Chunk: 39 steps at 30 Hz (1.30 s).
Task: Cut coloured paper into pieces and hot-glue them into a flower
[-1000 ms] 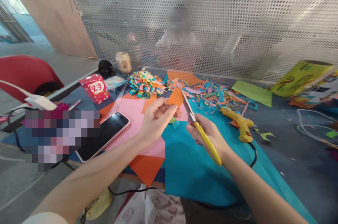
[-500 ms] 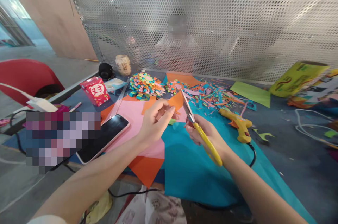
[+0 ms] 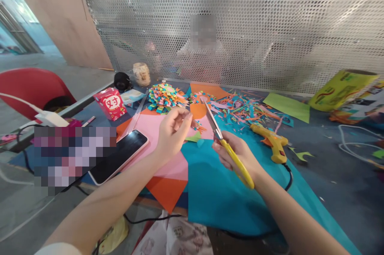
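My left hand (image 3: 173,131) pinches a small orange piece of paper (image 3: 198,111), rounded along its lower edge. In my right hand (image 3: 235,151) is a pair of scissors (image 3: 235,161) with yellow handles, the fingers wrapped round them. The blades point up and away, close together along the paper's right edge; I cannot tell whether they touch it. Beneath the hands lie a pink sheet (image 3: 168,163) and a large blue sheet (image 3: 222,191). A green scrap (image 3: 194,137) rests just below my left fingertips.
A fringed paper ball (image 3: 166,97) and a heap of paper shreds (image 3: 247,109) lie at the back. A yellow glue gun (image 3: 274,143) with its cord is on the right, a phone (image 3: 120,157) on the left. A perforated metal panel (image 3: 255,19) stands behind the table.
The orange paper has turned in my left fingers and now shows a rounded lower edge. My left hand has shifted slightly left, away from the scissors, whose blades remain close together.
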Available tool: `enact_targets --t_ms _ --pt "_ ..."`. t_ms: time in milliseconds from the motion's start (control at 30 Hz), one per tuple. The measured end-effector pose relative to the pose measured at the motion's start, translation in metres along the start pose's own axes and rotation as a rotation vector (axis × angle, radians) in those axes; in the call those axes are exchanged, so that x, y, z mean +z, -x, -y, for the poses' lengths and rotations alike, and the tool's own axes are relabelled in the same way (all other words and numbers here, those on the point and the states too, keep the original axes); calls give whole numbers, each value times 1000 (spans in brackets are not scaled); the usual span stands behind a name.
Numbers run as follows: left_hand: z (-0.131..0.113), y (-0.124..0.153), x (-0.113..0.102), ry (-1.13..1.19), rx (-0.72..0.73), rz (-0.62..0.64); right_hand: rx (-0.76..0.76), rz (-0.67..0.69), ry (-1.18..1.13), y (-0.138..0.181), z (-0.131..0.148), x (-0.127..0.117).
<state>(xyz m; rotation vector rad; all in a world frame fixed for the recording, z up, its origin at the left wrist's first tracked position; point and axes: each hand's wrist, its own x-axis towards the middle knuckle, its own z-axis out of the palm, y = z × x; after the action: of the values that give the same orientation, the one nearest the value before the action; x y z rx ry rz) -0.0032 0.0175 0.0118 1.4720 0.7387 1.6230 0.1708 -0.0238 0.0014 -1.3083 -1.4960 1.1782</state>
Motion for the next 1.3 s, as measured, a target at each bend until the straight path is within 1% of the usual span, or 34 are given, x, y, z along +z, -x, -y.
enact_targets --t_ms 100,167,367,533,733,867,933,1033,1200,1300 --pt "2 -2 -1 -2 25 -60 3 -5 21 0 1 0" --pt "4 -3 -2 -18 36 -76 0 0 29 0 1 0" --pt "10 -1 -3 -120 106 29 -28 -12 69 -2 -2 -3" --pt "11 0 -2 -147 91 49 -20 -16 99 -4 -4 -4" --pt "9 -5 -5 -134 72 -33 3 -36 104 -4 -4 -3" --pt "12 -11 -7 -42 61 -130 5 -11 149 -2 -1 -3" --pt "14 -13 -8 4 52 -159 8 0 170 -2 -1 -3" --pt "13 -12 -7 21 44 -144 0 5 171 -2 -2 -3" --pt "9 -8 -6 -50 38 -68 -16 -1 154 -4 -2 -3" --pt "9 -7 -6 -75 35 -55 -14 -8 155 -4 -2 -2"
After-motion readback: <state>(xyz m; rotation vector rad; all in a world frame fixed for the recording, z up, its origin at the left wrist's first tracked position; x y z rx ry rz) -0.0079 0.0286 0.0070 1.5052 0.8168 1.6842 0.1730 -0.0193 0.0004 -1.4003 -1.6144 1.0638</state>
